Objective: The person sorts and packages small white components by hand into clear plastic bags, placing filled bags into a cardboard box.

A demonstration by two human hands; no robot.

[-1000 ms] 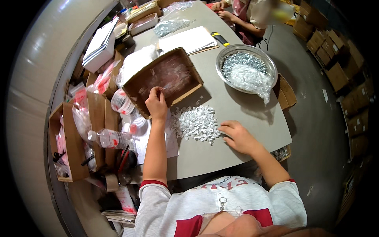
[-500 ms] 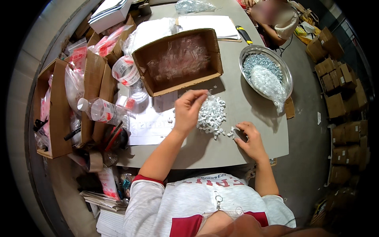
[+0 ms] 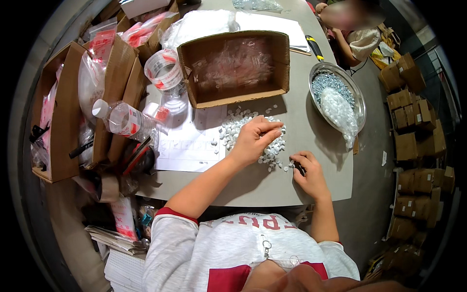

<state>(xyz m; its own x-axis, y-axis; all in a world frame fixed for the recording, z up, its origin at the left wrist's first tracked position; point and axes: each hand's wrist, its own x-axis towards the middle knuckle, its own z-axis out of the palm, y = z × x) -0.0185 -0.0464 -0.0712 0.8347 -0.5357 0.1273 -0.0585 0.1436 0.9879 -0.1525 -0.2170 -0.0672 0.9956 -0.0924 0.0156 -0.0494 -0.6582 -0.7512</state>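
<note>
Grey tabletop lies open between right hand and right edge.

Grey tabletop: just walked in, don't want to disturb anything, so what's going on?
The person's left hand is over a heap of small white round pieces; whether it holds one is unclear. The right hand is at the heap's edge. Beyond stands an open brown cardboard box holding clear plastic; a round silver bowl of small metallic parts sits to the right.
</note>
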